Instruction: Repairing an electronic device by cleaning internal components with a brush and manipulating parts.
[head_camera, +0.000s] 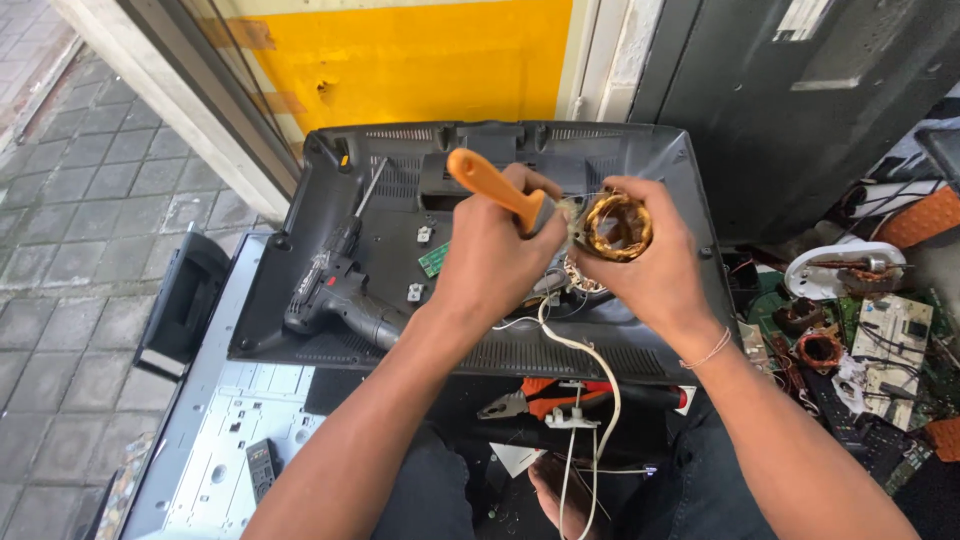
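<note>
Left hand: your left hand (490, 250) is closed around the orange handle of a screwdriver (495, 190), with the handle sticking up and away from you and the tip end pointing toward your right hand.
Right hand: your right hand (650, 260) is wrapped around a copper-wound motor coil (617, 226), its open ring facing up toward you.
Coil: it sits in your right fingers, just beside your left hand, with the tool end meeting it at its left edge.
Wires: white wires (580, 380) hang from below your hands down toward your lap.
Under your hands: a dark grey television back cover (330, 340).
Left of your left hand: a black power drill (335, 295) lies on that cover.
Below your hands: orange-handled pliers (540, 398).
Right of your right hand: loose circuit boards (890, 360) and another copper coil (820, 348).
</note>
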